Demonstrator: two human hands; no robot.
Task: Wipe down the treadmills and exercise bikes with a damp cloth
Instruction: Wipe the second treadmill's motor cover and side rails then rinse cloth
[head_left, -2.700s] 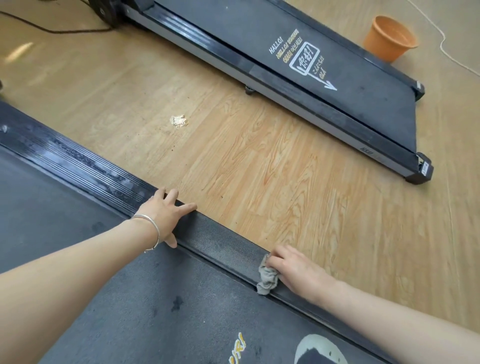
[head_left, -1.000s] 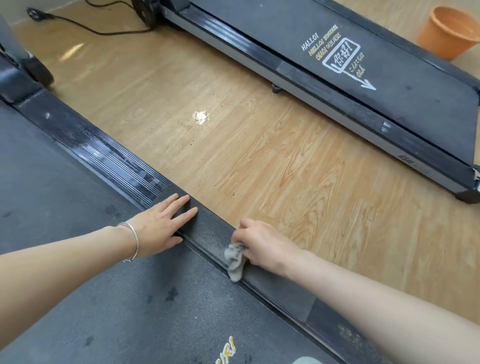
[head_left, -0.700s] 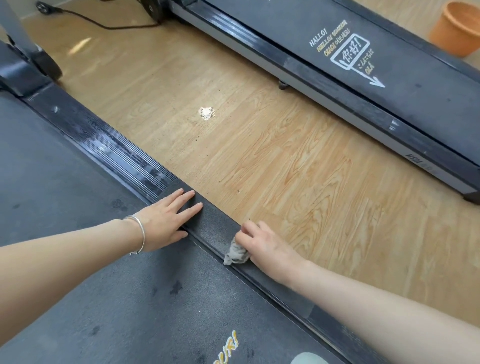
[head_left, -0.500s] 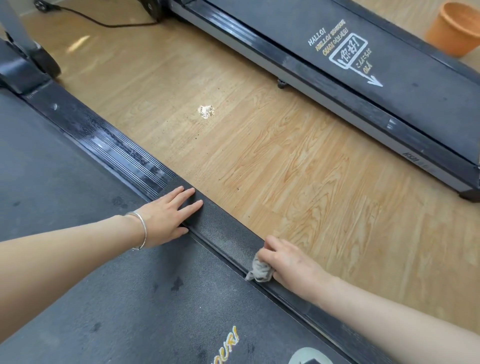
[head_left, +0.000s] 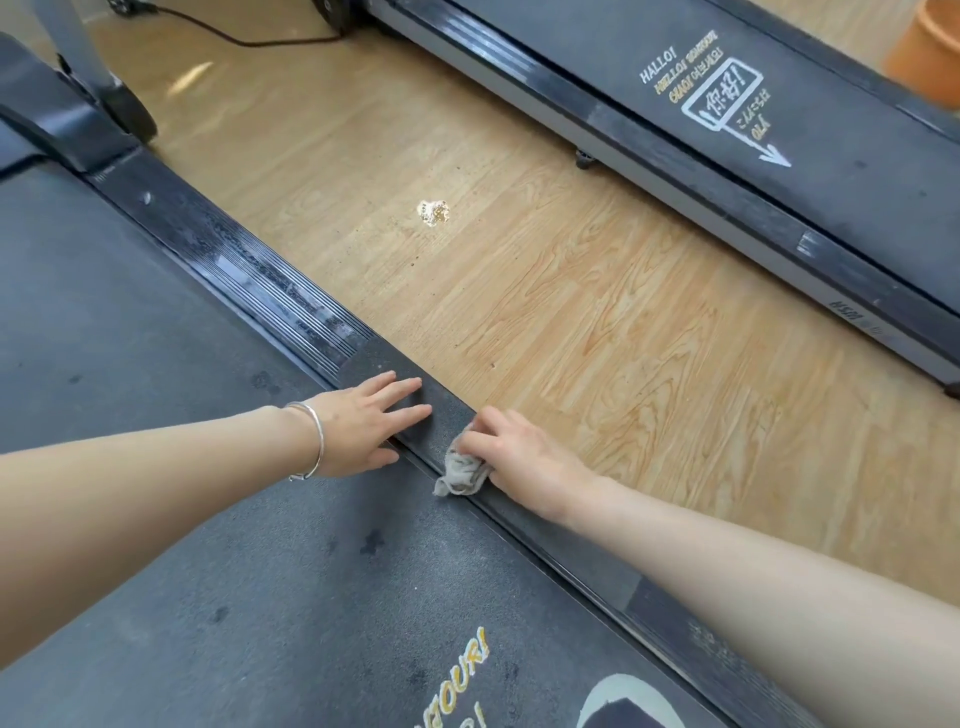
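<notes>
Right hand (head_left: 524, 457) grips bunched cloth (head_left: 462, 475) on side rail (head_left: 291, 296) | left hand (head_left: 363, 426) flat, just beside | I fear a further stroke bumps it.

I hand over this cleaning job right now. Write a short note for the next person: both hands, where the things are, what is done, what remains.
Left hand: flat on the side rail of the near treadmill, holding nothing.
Right hand: grips the grey cloth, pressing it on the same rail.
Done: cannot tell which parts are wiped.
To do: likely the rest of this rail and the second treadmill across the floor; no bikes in view.
</notes>
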